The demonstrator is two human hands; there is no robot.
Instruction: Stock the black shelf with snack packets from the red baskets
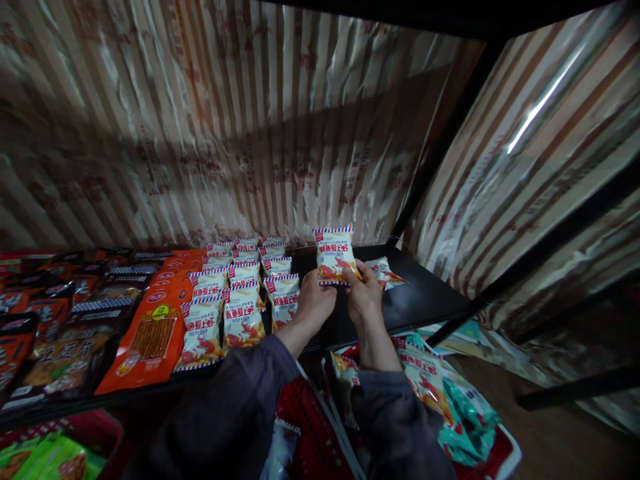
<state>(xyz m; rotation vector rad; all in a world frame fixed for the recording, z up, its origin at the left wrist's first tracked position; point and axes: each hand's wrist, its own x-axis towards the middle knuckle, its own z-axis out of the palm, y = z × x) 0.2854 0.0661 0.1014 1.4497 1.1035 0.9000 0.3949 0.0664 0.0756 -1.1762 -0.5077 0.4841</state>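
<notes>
Above the black shelf (pixel 420 293), a white and orange snack bag (pixel 334 250) with striped edges is held upright between my two hands. My left hand (pixel 316 299) grips its lower left corner, the fingers partly hidden behind it. My right hand (pixel 364 288) closes on the lower right corner, thumb on the front. Just behind my right hand, a similar snack bag (pixel 384 272) lies on the shelf. To the left of my hands, several matching snack bags (pixel 244 313) stand in rows.
Orange snack packs (pixel 153 320) and dark snack packs (pixel 75 347) fill the shelf's left part. Below my arms, a red basket (pixel 507 460) holds more bags, and another red basket (pixel 107 427) holds green packs. A black post (pixel 460 127) slants up at the right, before corrugated striped sheeting (pixel 280 120).
</notes>
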